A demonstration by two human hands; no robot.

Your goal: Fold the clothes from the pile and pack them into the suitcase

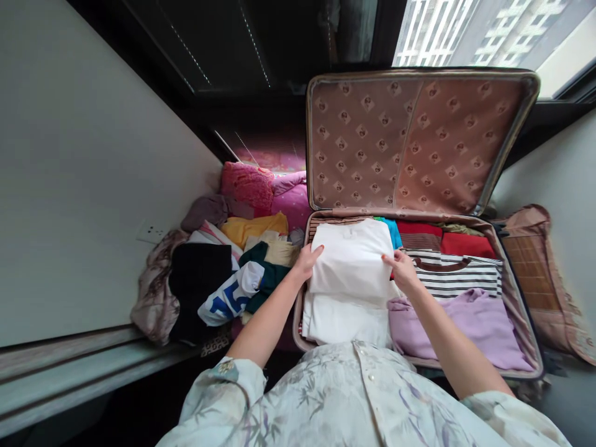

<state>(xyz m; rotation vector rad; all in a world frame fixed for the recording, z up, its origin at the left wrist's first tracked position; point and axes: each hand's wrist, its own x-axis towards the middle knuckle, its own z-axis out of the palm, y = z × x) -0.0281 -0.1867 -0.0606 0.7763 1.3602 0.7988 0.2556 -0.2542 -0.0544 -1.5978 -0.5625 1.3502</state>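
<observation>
A folded white T-shirt (351, 257) lies over the left half of an open suitcase (526, 323), its neckline toward the lid. My left hand (307, 261) grips its left edge, thumb on top. On the opposite edge, my right hand (401, 268) pinches the cloth with the thumb above. Below the shirt sits another folded white garment (347, 318). Right of my right hand are a black-and-white striped shirt (479, 277) and a lilac garment (459, 326). Folded red clothes (468, 244) and a bit of blue cloth (390, 231) line the back of the case.
The patterned suitcase lid (363, 143) stands upright against the window. Left of the case is a loose heap with a black garment (200, 288), a white-and-blue jersey (233, 295) and yellow cloth (256, 228). Pink bedding (249, 186) lies behind it. A brown woven mat (542, 267) is at right.
</observation>
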